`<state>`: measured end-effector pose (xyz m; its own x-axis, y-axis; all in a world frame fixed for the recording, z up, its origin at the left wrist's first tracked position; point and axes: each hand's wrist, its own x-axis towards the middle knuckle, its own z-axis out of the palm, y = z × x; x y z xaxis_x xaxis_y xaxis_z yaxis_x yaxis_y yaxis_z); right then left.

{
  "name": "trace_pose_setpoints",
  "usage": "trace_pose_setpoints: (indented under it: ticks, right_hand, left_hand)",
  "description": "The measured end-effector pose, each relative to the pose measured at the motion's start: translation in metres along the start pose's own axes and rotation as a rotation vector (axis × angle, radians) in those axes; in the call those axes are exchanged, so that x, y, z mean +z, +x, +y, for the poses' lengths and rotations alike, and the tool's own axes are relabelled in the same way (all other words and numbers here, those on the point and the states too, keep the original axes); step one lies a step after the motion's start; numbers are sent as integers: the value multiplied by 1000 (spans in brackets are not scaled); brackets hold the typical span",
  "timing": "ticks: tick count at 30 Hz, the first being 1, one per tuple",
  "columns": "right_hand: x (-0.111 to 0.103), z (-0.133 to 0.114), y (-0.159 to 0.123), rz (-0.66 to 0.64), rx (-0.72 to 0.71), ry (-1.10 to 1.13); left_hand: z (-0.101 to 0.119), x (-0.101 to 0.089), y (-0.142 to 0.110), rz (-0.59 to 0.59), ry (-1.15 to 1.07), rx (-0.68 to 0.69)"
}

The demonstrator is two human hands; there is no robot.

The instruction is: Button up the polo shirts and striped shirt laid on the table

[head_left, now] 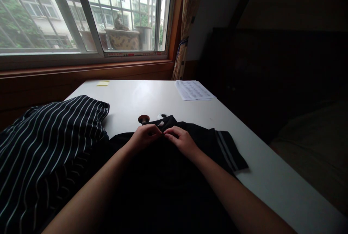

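A black short-sleeved shirt (165, 176) lies spread on the white table, its collar at the far end. Two grey stripes run along its right sleeve, and a small pale label shows at the neck. Just below the collar, my left hand (145, 135) pinches the dark cloth with its fingers closed. My right hand (182, 139) pinches the cloth right beside it, the fingertips of both hands nearly touching. Whether a button sits between the fingers is too dark and small to tell.
A dark garment with white stripes (62, 132) is heaped on the table's left. Printed sheets (194, 90) lie at the far right of the white table (130, 99), a yellow note (103, 83) at the far left. Beyond the collar is a round hole (143, 118). A window stands behind.
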<state>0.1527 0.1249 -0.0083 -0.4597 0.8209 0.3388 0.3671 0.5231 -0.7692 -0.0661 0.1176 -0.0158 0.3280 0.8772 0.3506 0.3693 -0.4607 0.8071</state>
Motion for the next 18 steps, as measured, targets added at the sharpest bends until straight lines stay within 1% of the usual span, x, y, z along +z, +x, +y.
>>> trace_pose_setpoints:
  ticks: [6,13,18]
  right_hand:
    - [1,-2,-2,53,-7,-1]
    - [3,-4,-1,99,4,16]
    - [5,-5,-2,107,51,34]
  left_hand:
    - [3,-1,0,0,-78,-3]
    - [-1,-1,0,13,-33,33]
    - [-2,0,1,19,-14,67]
